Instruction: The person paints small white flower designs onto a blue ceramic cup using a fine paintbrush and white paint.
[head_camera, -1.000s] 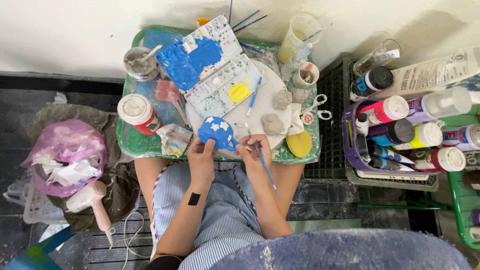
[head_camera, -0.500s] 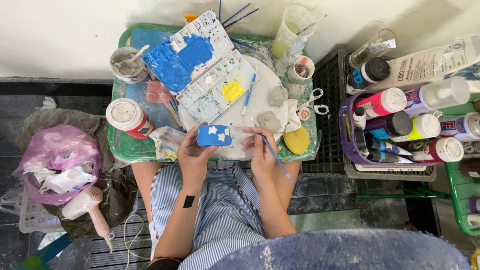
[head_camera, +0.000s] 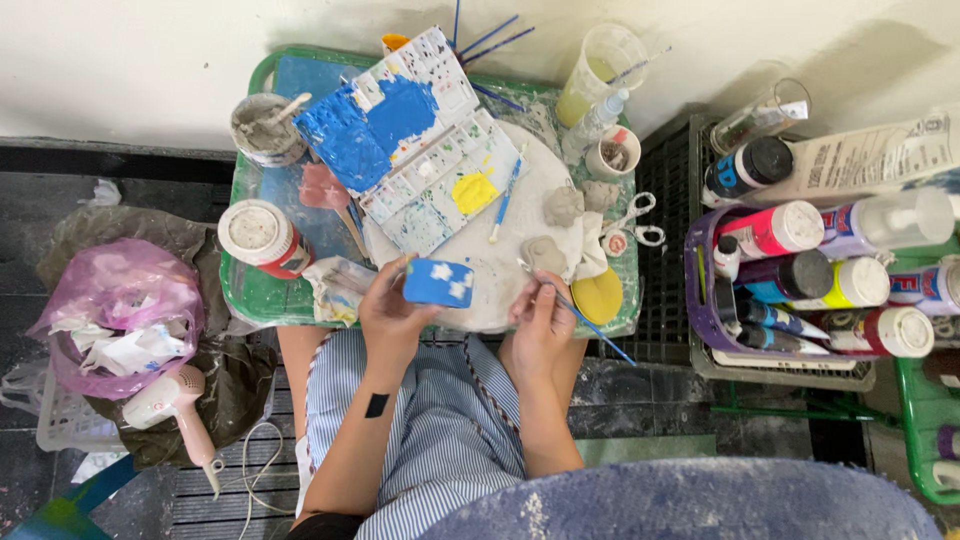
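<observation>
1. The left hand (head_camera: 388, 310) grips a small blue clay piece with white patches (head_camera: 439, 282), fingers closed round its left end, holding it above the near edge of the green tray (head_camera: 248, 300).
2. The right hand (head_camera: 540, 325) is closed on a thin blue-handled paintbrush (head_camera: 575, 310), just right of the piece.
3. A paint palette smeared blue and yellow (head_camera: 410, 140) lies behind, on the round white board (head_camera: 500, 265).
</observation>
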